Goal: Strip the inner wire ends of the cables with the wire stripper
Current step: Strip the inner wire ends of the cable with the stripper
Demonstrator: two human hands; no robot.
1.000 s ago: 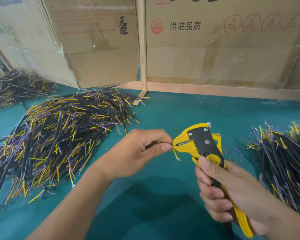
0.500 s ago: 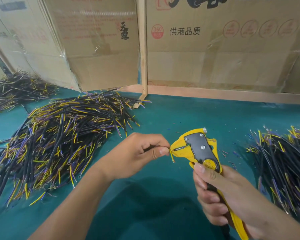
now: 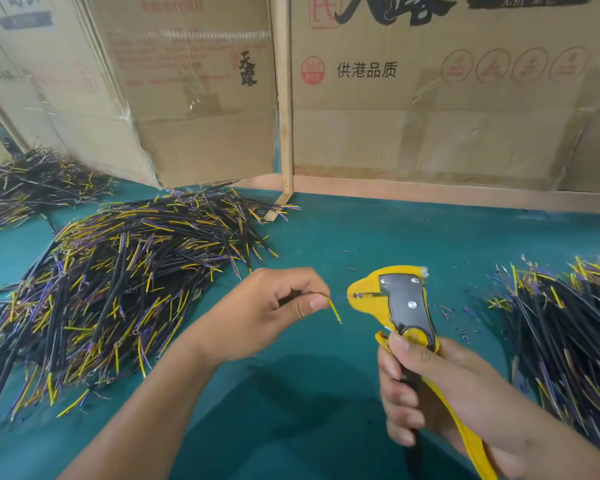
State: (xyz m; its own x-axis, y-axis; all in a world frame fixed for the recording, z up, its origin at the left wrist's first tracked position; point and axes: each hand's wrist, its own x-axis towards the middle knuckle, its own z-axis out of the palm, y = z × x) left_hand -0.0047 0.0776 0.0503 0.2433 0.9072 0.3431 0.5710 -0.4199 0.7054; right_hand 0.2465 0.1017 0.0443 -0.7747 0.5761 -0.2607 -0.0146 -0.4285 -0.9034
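Note:
My left hand (image 3: 274,306) pinches a short black cable between thumb and fingers; most of the cable is hidden in the fist. Its yellow inner wire (image 3: 335,309) hangs down free, and a thin blue inner wire (image 3: 340,297) reaches right toward the jaws of the wire stripper (image 3: 395,303). The stripper is yellow with a black plate, and my right hand (image 3: 430,386) grips its handles. The two hands are a small gap apart above the teal table (image 3: 326,393).
A big heap of black cables with yellow and purple wires (image 3: 118,289) lies at the left, a smaller heap (image 3: 32,185) at the far left back, another pile (image 3: 568,334) at the right. Cardboard boxes (image 3: 430,98) and a wooden frame (image 3: 284,116) wall the back. Cut insulation bits (image 3: 458,320) dot the table.
My left hand has drawn the cable back to the left, away from the stripper jaws, opening a gap between them. The view has tilted slightly, so everything sits lower.

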